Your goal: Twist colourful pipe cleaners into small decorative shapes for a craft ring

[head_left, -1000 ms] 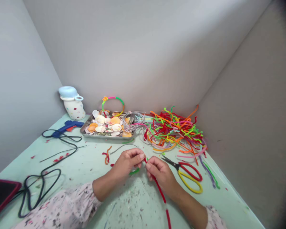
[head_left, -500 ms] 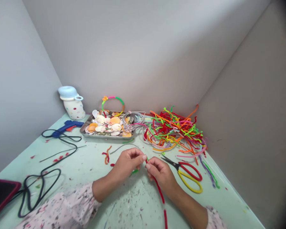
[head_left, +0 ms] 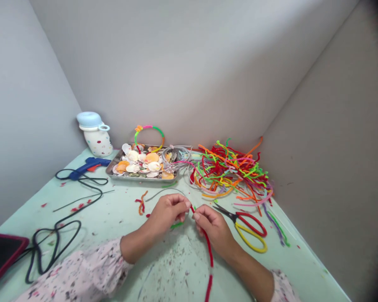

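Observation:
My left hand [head_left: 168, 213] and my right hand [head_left: 212, 228] meet in the middle of the pale green table [head_left: 119, 218], both pinched on one red pipe cleaner [head_left: 208, 256]. Its top end sits between the fingertips of both hands, and the rest trails down towards me past my right wrist. A thin grey wire [head_left: 164, 192] curves on the table just beyond my left hand. A short green pipe cleaner piece [head_left: 177, 225] lies under my hands.
Red and yellow scissors [head_left: 247, 226] lie right of my right hand. A heap of coloured pipe cleaners [head_left: 233, 172] lies behind them. A metal tray of shells [head_left: 141, 167], a blue glue gun [head_left: 88, 165], a black cord [head_left: 53, 235] and a white jar [head_left: 96, 136] are at the left.
The red pipe cleaner's trailing end has swung a little to the left. Both hands have stayed pinched on it in nearly the same place.

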`<state>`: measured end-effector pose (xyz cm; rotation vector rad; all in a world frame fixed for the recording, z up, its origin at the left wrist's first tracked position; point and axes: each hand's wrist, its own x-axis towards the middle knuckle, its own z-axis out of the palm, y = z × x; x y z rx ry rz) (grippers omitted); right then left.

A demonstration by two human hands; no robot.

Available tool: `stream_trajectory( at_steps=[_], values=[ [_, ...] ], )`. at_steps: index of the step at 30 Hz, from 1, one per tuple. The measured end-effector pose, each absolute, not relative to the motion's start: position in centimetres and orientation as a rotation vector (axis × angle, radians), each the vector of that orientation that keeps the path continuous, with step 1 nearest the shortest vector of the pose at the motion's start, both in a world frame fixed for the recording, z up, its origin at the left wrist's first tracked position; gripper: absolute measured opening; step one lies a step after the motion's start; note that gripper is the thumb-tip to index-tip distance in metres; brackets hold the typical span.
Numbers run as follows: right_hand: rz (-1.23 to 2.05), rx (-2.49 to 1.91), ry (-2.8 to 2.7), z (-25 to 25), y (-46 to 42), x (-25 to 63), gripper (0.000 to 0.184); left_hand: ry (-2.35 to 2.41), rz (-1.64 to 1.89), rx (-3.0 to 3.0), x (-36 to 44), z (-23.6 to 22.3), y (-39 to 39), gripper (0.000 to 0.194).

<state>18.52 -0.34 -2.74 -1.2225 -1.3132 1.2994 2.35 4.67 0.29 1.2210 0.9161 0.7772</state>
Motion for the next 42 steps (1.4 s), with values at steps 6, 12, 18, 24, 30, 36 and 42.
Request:
stream_trajectory(
  at_steps=[6,12,18,24,30,36,42],
  values=[
    [1.300,-1.207,-1.332,-2.8,-0.2,18.7,0.027,0.859,0.726,1.063,2.3,0.2,4.8,0.020],
    [1.303,-1.217,-1.343,-3.0,-0.2,18.7,0.027,0.946,0.709,1.217,2.5,0.6,4.6,0.026],
    [1.331,-1.192,-1.348,-3.0,-0.2,18.7,0.028,0.945,0.749,1.195,2.5,0.8,4.4,0.026],
    [1.331,-1.187,-1.359,-3.1,-0.2,18.7,0.027,0.924,0.774,1.124,2.5,0.5,4.4,0.023],
    [1.331,-1.212,-1.339,-3.1,0.0,18.8,0.026,0.958,0.750,1.250,2.3,0.4,4.8,0.025],
    [1.354,-1.158,-1.112,-3.2,0.3,19.2,0.028,1.217,0.870,1.644,1.2,1.7,6.0,0.019],
    [1.418,-1.053,-0.833,-3.5,0.9,19.8,0.026,1.301,0.503,2.041,0.2,1.6,6.3,0.013]
  ],
)
